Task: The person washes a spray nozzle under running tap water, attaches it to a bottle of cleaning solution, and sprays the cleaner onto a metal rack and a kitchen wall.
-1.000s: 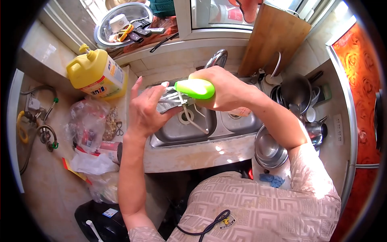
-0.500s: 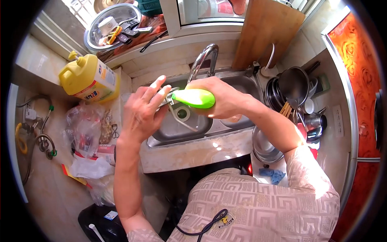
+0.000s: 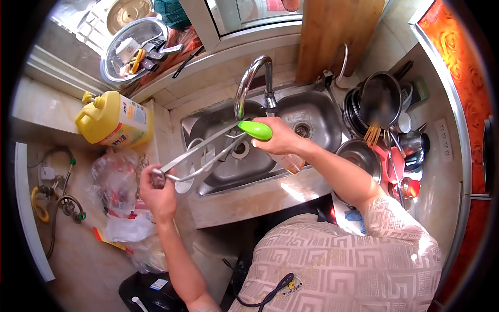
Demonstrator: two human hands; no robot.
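right fingers clasp green handle, left fingers metal frame.

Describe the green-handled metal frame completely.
The frame has slim, silvery, metal-looking bars meeting a rounded, bright green, plastic-looking handle. It is held aslant above the left basin and past its left edge, handle end farther from the body. The right hand grips the handle; the left hand holds the other end, partly hiding it.
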